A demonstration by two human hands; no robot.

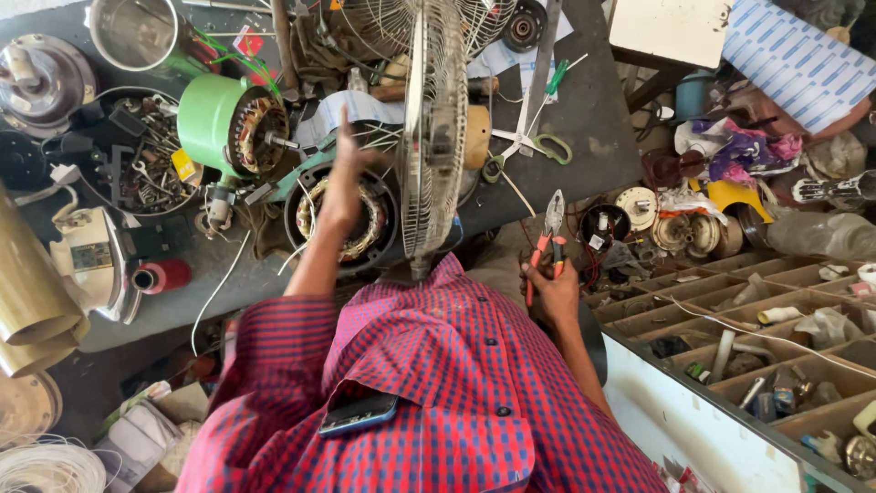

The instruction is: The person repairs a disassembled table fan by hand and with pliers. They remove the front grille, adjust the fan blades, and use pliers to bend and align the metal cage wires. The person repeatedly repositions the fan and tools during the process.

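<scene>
My left hand (345, 178) is raised above a round motor stator with copper windings (339, 219) on the dark workbench (584, 119), fingers apart and holding nothing I can see. Beside it stands a wire fan guard (432, 137), seen edge-on, with a fan motor behind it. My right hand (551, 288) is lower, near my side, closed around the red handles of a pair of pliers (547, 236) whose jaws point up. A phone (358, 414) sits in the pocket of my red checked shirt.
A green motor housing (224, 123), a steel pot (137, 32), scissors (529, 141), a screwdriver and loose wires crowd the bench. A red thread spool (162, 276) lies at left. Wooden compartment trays (776, 338) of small parts stand at right.
</scene>
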